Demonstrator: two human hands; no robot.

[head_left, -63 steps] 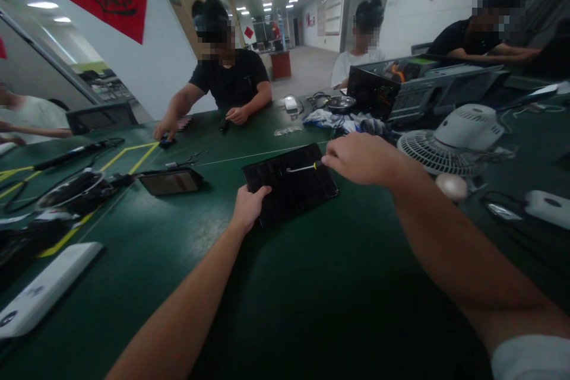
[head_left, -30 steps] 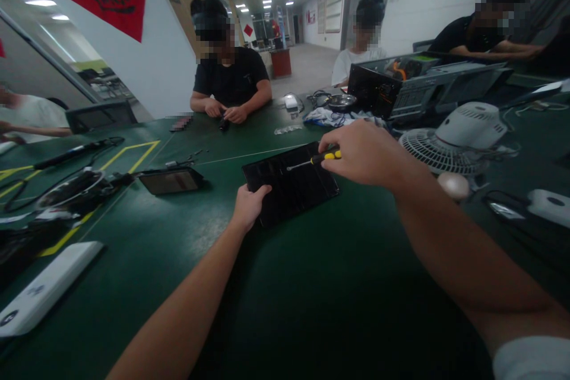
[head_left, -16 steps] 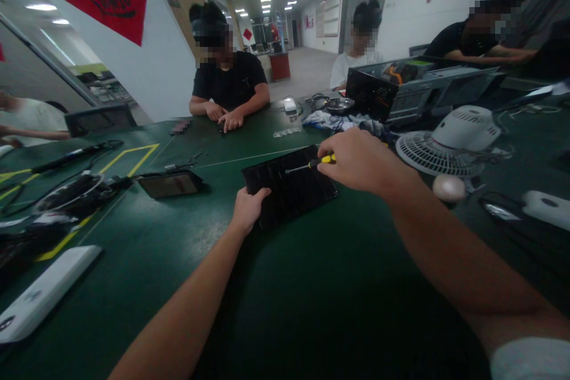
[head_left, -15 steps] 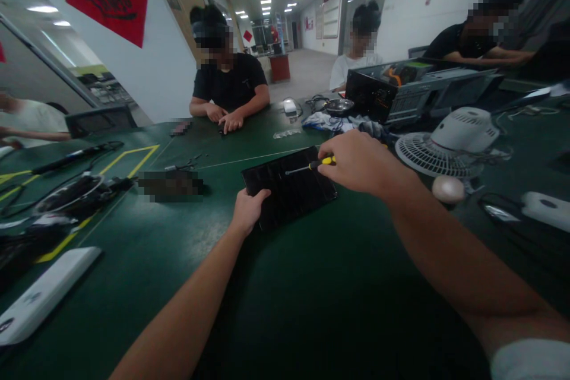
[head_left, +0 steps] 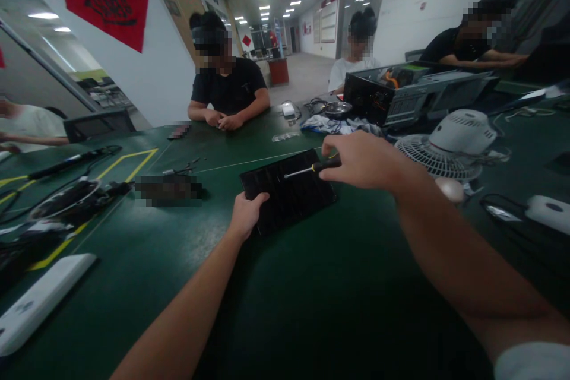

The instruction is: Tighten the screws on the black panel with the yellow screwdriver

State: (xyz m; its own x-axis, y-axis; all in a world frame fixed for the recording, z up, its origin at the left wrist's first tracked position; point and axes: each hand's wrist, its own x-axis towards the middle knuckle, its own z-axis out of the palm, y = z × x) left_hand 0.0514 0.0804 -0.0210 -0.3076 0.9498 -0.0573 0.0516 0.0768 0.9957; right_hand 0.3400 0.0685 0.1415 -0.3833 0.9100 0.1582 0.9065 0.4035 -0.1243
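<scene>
A black rectangular panel [head_left: 289, 196] lies at a slant on the green table, its surface detail too dark to make out. My left hand [head_left: 247, 212] grips its left edge, thumb on top and the other fingers mostly hidden. In my right hand [head_left: 356, 160] is a screwdriver [head_left: 317, 167] with a black and yellow handle, pinched between thumb and fingers. Its metal shaft points left across the panel, the tip near the panel's middle. Whether the tip sits in a screw I cannot tell.
To the right stand a white fan [head_left: 458, 139], a round pale object [head_left: 449, 189] and an opened computer case [head_left: 414, 92]. A blurred dark object [head_left: 168, 188] and cables [head_left: 66, 199] lie left, a white device [head_left: 44, 303] nearer. Several people sit around the table [head_left: 285, 309].
The screwdriver handle has turned in my right hand: its black side now shows where yellow did. My left hand keeps its grip on the panel. The view has shifted slightly.
</scene>
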